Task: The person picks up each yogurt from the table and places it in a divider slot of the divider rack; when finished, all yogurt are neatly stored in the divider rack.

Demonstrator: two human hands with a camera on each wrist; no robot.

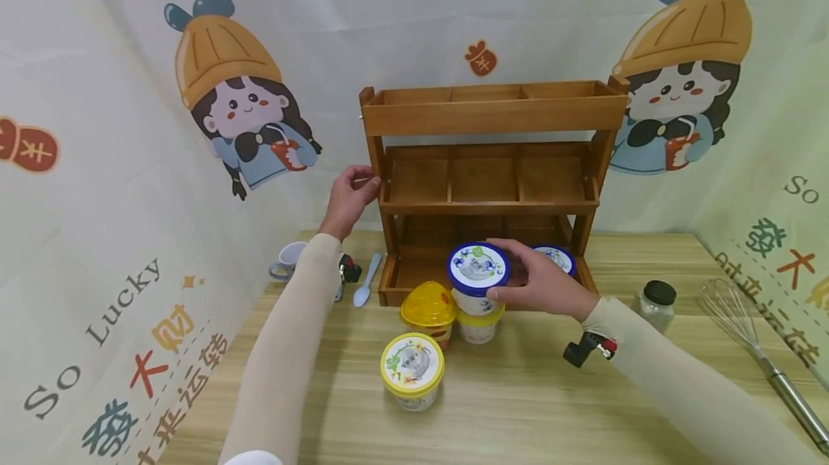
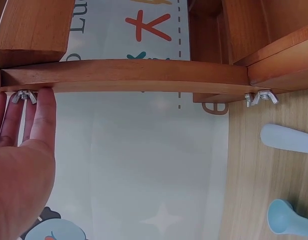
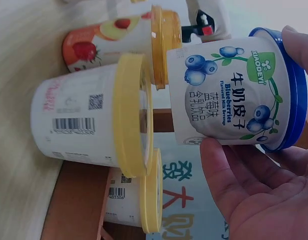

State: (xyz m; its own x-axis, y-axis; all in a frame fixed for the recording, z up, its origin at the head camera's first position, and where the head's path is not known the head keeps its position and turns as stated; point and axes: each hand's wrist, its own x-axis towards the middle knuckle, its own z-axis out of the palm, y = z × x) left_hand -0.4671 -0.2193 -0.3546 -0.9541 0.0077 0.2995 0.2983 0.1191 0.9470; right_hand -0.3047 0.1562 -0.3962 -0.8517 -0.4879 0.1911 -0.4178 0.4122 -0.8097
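Gripping the blue-lidded white plastic blueberry yogurt cup point(image 1: 478, 276) at frame centre, the right hand point(image 1: 540, 283) is wrapped round its light, smooth, slightly squeezable wall below the rim; the left hand point(image 1: 348, 199), fingers relaxed, is rested against the brown wooden three-tier rack point(image 1: 492, 116).

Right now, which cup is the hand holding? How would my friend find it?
Find the wooden rack at the back of the table. Just before its lowest shelf, the right hand grips a white blueberry cup. Its lid is dark blue, while the cups crowding below it have yellow lids.
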